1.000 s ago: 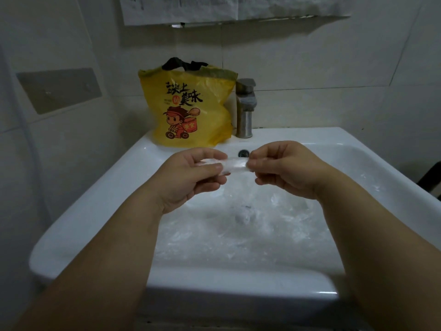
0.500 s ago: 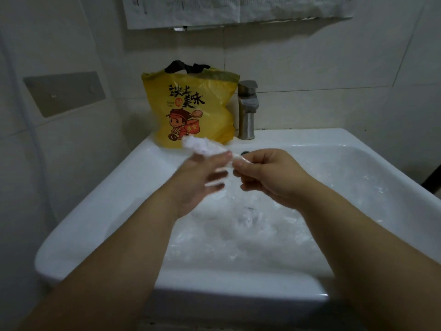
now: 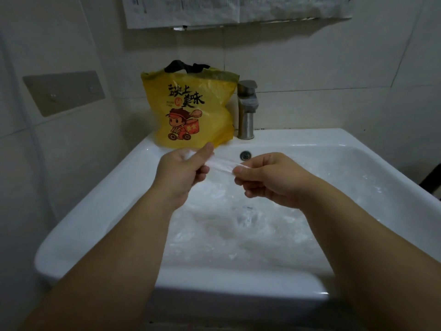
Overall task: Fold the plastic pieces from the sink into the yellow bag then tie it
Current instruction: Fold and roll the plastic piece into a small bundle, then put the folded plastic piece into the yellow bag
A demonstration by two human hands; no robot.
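Pale tiled walls close round a white sink [image 3: 95, 211], whose basin holds a heap of clear plastic pieces [image 3: 238, 235]. At its back left corner the yellow bag [image 3: 191, 111] stands upright beside the steel tap [image 3: 247, 115]; its mouth seems open, though I can't see in. Over the basin the left hand [image 3: 181, 173] and right hand [image 3: 269, 180] each pinch an end of one thin plastic piece [image 3: 222, 164], drawn into a strip between them. Folding looks to be the step in hand. Next, the ends want bringing together, then carrying to the bag.
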